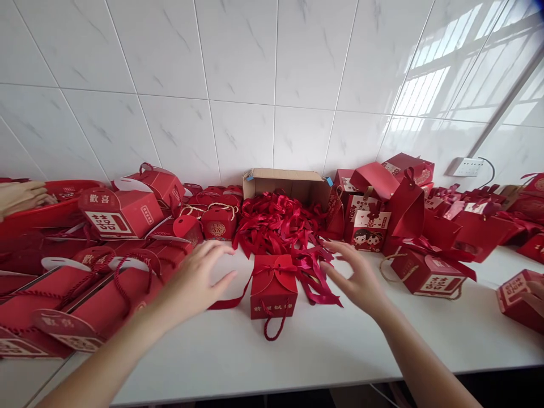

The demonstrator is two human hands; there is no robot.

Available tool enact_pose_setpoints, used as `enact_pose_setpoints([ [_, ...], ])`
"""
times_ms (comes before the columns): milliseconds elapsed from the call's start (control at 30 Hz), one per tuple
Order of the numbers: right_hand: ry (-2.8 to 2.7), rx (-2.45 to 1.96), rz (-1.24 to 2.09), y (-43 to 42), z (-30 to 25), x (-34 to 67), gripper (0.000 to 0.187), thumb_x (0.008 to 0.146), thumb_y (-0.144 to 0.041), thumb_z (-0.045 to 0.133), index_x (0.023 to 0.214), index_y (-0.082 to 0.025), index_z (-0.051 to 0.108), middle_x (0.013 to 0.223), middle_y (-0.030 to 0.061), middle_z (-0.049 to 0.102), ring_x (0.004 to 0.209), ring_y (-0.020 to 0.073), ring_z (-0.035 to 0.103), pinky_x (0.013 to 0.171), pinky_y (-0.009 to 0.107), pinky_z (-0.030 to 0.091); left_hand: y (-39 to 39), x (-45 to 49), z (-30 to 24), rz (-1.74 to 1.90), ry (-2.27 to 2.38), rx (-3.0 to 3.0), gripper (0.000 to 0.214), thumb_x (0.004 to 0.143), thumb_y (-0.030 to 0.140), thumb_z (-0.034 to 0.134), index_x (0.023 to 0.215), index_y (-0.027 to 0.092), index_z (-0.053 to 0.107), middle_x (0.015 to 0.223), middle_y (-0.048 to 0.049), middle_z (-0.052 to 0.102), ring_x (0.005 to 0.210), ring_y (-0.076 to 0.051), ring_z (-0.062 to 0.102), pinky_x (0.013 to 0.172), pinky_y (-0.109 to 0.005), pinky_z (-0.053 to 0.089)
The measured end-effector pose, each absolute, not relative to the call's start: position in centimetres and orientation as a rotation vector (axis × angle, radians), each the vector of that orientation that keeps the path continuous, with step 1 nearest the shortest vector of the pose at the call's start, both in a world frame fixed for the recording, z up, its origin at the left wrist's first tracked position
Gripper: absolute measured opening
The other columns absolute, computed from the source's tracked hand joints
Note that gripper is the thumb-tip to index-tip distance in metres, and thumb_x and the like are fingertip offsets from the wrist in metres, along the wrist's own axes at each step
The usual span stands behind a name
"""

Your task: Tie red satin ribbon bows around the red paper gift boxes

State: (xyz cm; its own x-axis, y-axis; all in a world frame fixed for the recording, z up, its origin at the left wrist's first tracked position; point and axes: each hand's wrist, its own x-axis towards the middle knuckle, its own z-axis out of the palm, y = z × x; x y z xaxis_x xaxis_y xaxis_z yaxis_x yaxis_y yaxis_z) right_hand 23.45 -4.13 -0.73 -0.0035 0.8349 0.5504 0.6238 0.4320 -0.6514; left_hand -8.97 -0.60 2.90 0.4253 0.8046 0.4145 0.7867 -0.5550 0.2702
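A red gift box (272, 283) with a rope handle hanging over its front stands on the white table between my hands. Red ribbon (274, 268) is knotted across its top, with one tail running out to the left. My left hand (203, 281) hovers left of the box, thumb and fingers apart, nothing in it. On the other side my right hand (355, 276) is likewise spread and holds nothing, close to loose ribbon ends (317, 277). Behind the box lies a heap of red satin ribbons (280, 221), spilling out of a cardboard box (289, 178).
Many red gift boxes (114, 294) are piled at left; more boxes (369, 221) stand at back right. A ribboned box (429, 272) sits at right. Another person's hand (25, 195) reaches over a red basin (72, 186); a hand at far right touches a box (516, 292). A tiled wall closes the back.
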Motion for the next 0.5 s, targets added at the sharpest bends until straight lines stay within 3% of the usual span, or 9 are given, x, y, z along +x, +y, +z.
enact_pose_setpoints([
  [233,-2.079,-1.106,0.628,-2.2,0.2,18.0,0.078,0.08,-0.043,0.067,0.147,-0.026,0.031,0.144,0.0103,0.045,0.132,0.0297,0.043,0.105,0.048,0.04,0.1,-3.3,0.8,0.908,1.282,2.038,0.037,0.082,0.037,0.058,0.115,0.023,0.049,0.126,-0.0083,0.055,0.124,-0.026,0.047,0.101,-0.043,0.042],
  [500,-2.059,-1.068,0.636,-1.7,0.0,17.8,0.07,0.078,-0.034,0.069,0.14,-0.025,0.041,0.128,0.0095,0.059,0.114,0.0261,0.058,0.098,0.043,0.046,0.1,-3.1,0.2,0.897,1.236,1.912,0.037,0.079,0.035,0.06,0.113,0.024,0.049,0.128,-0.0086,0.054,0.127,-0.028,0.045,0.102,-0.045,0.042],
])
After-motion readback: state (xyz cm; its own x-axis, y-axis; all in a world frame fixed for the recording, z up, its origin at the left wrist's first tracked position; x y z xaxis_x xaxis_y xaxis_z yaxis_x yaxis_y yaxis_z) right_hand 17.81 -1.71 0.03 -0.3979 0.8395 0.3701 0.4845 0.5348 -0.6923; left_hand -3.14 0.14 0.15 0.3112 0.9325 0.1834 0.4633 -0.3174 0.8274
